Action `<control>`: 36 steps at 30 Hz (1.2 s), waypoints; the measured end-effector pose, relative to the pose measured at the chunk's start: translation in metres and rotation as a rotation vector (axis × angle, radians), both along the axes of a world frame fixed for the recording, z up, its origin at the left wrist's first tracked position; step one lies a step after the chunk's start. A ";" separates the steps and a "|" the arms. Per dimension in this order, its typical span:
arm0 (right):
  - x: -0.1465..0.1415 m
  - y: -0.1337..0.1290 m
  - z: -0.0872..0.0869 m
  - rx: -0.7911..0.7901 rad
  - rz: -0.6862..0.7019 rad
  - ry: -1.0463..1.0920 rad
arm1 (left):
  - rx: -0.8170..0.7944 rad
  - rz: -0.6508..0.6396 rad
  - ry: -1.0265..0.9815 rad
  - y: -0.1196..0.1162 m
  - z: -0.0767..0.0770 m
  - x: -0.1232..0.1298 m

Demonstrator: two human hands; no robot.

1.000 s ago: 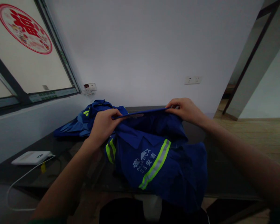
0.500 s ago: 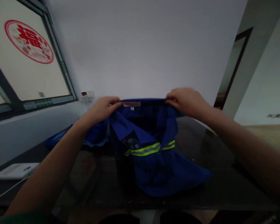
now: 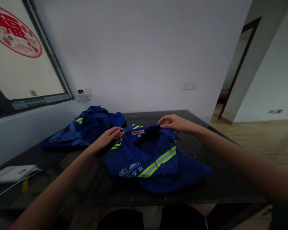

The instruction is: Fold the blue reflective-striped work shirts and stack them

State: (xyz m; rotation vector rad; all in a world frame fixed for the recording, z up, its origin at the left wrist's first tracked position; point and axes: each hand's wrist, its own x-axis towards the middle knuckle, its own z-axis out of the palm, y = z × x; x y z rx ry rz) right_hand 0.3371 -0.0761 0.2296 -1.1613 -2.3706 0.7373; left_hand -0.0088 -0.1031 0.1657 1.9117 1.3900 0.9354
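Observation:
A blue work jacket (image 3: 134, 153) with yellow-and-silver reflective bands and white lettering lies loosely bunched on the dark table (image 3: 230, 182). Its collar faces away from me, and a small label shows inside it. My left hand (image 3: 115, 132) has its fingers closed on the cloth at the left end of the collar. At the collar's right side, my right hand (image 3: 172, 123) pinches the fabric between thumb and fingers. The sleeve on the right spreads over the tabletop.
A second heap of blue clothing (image 3: 93, 127) lies at the back left. At the left edge sits a white device (image 3: 13, 174) with a cable. Wall sockets (image 3: 189, 86) and a window (image 3: 45, 64) are beyond the table.
Both hands have come down with the jacket's collar, which was held up higher before. The jacket's upper part now rests folded over on the table, with its chest lettering showing.

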 end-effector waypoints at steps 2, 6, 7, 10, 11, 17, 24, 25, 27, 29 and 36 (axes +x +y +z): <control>0.010 -0.003 0.000 -0.082 0.011 0.129 | -0.026 0.023 0.036 -0.015 -0.014 -0.014; 0.037 0.010 -0.026 -0.131 -0.008 0.216 | -0.122 0.040 0.140 -0.045 -0.044 -0.031; 0.043 0.016 -0.036 -0.139 0.005 0.190 | -0.148 0.042 0.160 -0.049 -0.050 -0.031; 0.051 0.032 -0.067 -0.164 0.076 0.136 | -0.198 0.066 0.224 -0.049 -0.061 -0.024; 0.051 0.037 -0.076 -0.170 0.089 0.136 | -0.213 0.072 0.248 -0.045 -0.064 -0.020; 0.029 0.051 -0.112 -0.210 0.100 0.063 | -0.262 -0.025 0.354 -0.017 -0.091 -0.012; 0.034 0.061 -0.100 -0.005 -0.174 0.260 | 0.140 0.316 0.231 -0.006 -0.045 -0.032; 0.036 0.062 -0.090 0.059 -0.213 0.343 | 0.220 0.388 0.239 -0.002 -0.028 -0.034; 0.038 0.063 -0.062 0.231 -0.264 0.490 | 0.389 0.460 0.232 0.007 0.012 -0.036; 0.040 0.061 -0.026 0.435 -0.281 0.579 | 0.567 0.458 0.199 0.017 0.058 -0.034; 0.048 0.022 0.139 1.055 -0.259 0.636 | 0.854 0.445 0.217 0.012 0.229 -0.011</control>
